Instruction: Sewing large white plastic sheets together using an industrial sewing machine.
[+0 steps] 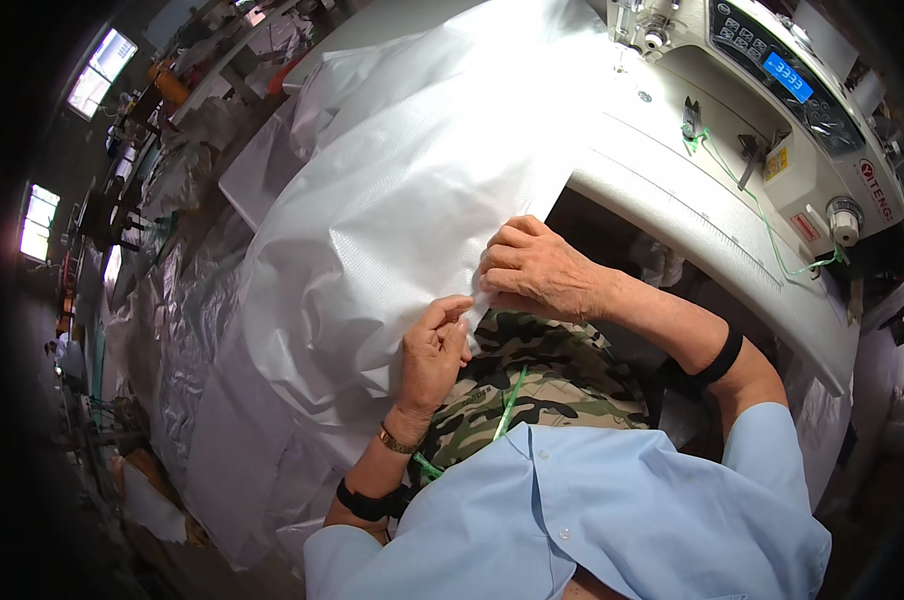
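Observation:
A large sheet of white woven plastic fabric (402, 190) drapes over the sewing table and down across my lap. At its near edge my left hand (435, 350) has its fingers curled, with thumb and forefinger pinching the sheet's border. My right hand (537, 268) is closed on the same edge just to the right and slightly farther away, fingers bent over the fabric. The two hands are close together but apart. The fingertips are partly hidden in the folds.
A white sewing machine (822, 150) with a lit blue display stands on the table (662, 205) at the upper right. Small thread snips (691, 118) lie beside it with green string. More plastic sheeting (187, 330) is heaped on the left.

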Demonstrator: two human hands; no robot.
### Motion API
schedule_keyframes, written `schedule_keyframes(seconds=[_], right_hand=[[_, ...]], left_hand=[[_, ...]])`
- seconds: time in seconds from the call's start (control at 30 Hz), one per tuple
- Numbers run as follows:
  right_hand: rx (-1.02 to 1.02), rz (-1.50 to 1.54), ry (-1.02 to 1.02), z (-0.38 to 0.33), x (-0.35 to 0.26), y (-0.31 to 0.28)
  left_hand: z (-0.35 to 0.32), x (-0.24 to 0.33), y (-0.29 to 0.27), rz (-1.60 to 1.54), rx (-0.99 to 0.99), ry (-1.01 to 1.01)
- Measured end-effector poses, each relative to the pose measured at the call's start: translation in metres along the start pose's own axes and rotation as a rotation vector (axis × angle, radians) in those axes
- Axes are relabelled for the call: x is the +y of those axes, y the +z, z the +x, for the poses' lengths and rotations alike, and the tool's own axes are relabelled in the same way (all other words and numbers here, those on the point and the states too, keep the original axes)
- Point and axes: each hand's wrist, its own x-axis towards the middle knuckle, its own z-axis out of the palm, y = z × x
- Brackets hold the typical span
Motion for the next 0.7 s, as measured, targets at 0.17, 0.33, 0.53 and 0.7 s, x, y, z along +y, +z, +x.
schedule_keyframes(seconds=[0.17, 0.33, 0.53, 0.7], right_hand=[[-0.011, -0.072, -0.003, 0.002, -0.003, 0.004], [-0.001, -0.133, 0.019, 0.006, 0.0, -0.003], [0.048, -0.083, 0.087, 0.006, 0.021, -0.028], [0.09, -0.024, 0.175, 0.0, 0.047, -0.052]], left_hand=[[0.007, 0.005, 0.008, 0.076, 0.01, 0.104], [0.013, 0.011, 0.009, 0.471, 0.122, 0.39], [0.017, 0.026, 0.004, 0.517, 0.191, 0.512], [0.019, 0.024, 0.002, 0.54, 0.205, 0.618]])
